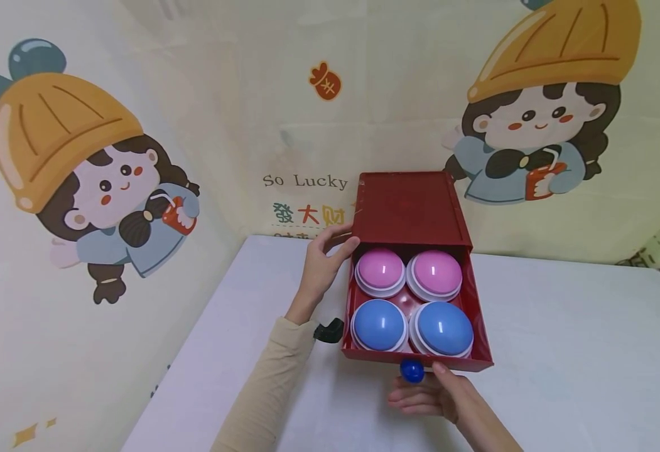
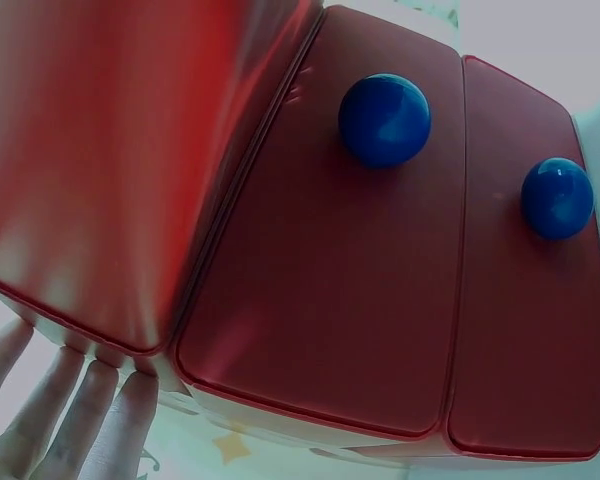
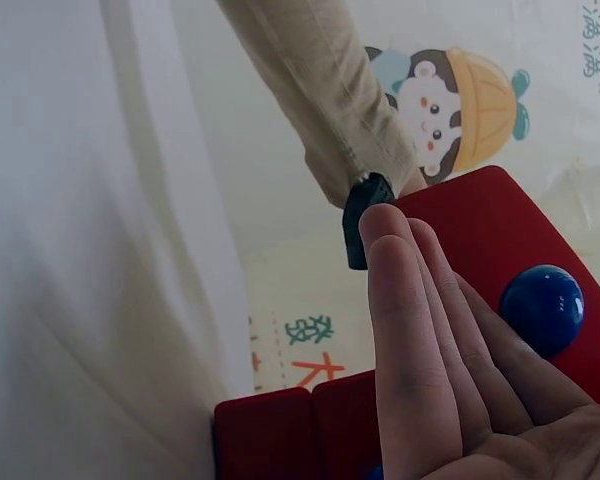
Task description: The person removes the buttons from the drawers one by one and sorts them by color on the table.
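Cabinet: one red chest of drawers [image 1: 411, 207], standing on the white tabletop [image 1: 567, 351] before you, its back toward the printed wall cloth [image 1: 222, 75]. Top drawer [image 1: 363, 356]: pulled out toward you, fitted with a blue round knob [image 1: 412, 371].

Contents: four domed buttons with white rims, in two rows. Far row, two pink buttons [image 1: 380, 270]; near row, two blue buttons [image 1: 378, 324].

Below: two lower drawers [image 2: 320, 280], closed, each with a blue knob of its own, as your left wrist view shows.

Left hand [image 1: 319, 269]: yours, at the cabinet's left side, fingers extended, fingertips against the red casing; beige sleeve [image 1: 270, 383], dark object [image 1: 330, 331] at the wrist.

Right hand [image 1: 438, 397]: yours, below the open drawer's front, fingers straight and close together, thumb raised toward the front edge just beside the knob, pinching nothing.
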Tool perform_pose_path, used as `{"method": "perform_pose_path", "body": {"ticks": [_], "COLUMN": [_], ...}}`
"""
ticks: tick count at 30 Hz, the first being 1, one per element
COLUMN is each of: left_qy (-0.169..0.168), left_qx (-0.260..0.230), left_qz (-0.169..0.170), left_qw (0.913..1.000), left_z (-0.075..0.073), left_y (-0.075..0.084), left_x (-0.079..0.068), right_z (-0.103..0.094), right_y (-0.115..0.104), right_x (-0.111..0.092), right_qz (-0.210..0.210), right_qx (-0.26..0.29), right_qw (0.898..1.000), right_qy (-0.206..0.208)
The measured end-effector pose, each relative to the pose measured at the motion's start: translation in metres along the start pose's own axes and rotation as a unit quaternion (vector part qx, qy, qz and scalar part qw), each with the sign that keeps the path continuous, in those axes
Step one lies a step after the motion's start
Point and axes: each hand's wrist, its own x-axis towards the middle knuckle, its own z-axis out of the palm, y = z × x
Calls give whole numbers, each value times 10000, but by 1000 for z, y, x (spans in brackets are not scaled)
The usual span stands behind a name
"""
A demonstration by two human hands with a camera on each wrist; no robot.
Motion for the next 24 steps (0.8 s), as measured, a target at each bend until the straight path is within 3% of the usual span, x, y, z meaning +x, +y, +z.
{"method": "perform_pose_path", "body": {"ticks": [5,10,14,24], "left_qy": [1,-20,-7,-7], "left_qx": [-7,53,90,112], "left_qz": [-6,-34,-57,-29], "left_qw": [10000,10000,9999,9999], "left_z": [0,0,-1,-1], "left_y": [1,1,1,1], "left_x": [0,0,-1,-2], "right_z": [-3,-7,-9,-16], "right_y": [-4,-8,-9,-13], "right_x": [-5,-11,-16,-27], "right_qz": [-55,-162,-183,-882], "right_qx": [-328,-747,-795,-881], "right_qw": [9994,9970,9965,9908], "right_qy": [64,-138,-162,-520]}}
